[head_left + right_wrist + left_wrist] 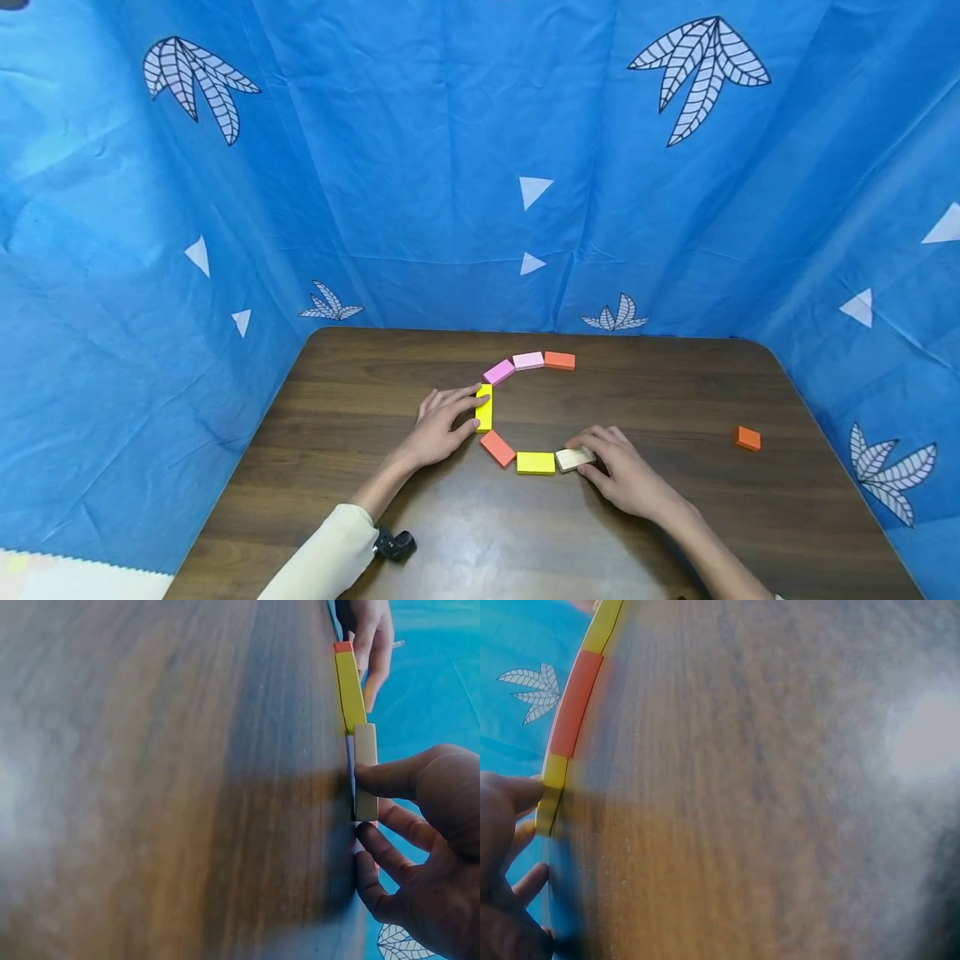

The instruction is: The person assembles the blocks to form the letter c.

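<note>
In the head view, my right hand [618,471] pinches a beige wooden block [574,458] between thumb and fingers. The block's left end is right beside a flat yellow block [536,463]. The right wrist view has the thumb on the near face of the beige block [366,772], with a thin gap under it. My left hand [438,429] touches an upright-lying yellow block [484,408], fingers spread over its far part and thumb at its lower left edge. Between the two yellow blocks lies a salmon-red block [498,448], set slantwise.
The curved row goes on at the far side with a pink block [498,372], a pale pink block [528,361] and an orange-red block [559,360]. Another orange block [747,438] lies alone to the right on the brown wooden table [652,383]. Blue curtains [450,167] surround the table.
</note>
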A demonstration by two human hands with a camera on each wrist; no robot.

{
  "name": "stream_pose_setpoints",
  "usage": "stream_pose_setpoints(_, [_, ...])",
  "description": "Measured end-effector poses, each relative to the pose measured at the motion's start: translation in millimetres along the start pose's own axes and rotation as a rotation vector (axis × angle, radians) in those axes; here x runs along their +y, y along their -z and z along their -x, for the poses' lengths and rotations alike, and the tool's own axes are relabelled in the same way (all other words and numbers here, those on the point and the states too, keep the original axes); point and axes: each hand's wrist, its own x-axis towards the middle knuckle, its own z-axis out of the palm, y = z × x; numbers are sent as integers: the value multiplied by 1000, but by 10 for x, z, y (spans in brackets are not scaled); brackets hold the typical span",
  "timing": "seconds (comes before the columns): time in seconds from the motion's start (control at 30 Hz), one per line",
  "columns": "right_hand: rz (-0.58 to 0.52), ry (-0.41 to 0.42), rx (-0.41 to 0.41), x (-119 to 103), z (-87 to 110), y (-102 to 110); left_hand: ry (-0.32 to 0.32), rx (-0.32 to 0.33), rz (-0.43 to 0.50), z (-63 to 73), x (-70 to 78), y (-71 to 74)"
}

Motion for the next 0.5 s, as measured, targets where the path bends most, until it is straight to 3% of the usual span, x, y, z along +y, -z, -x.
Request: stream_pose_setpoints(0.5, [16, -10, -14, -14, -14, -25, -16, 20, 15, 3, 24, 2])
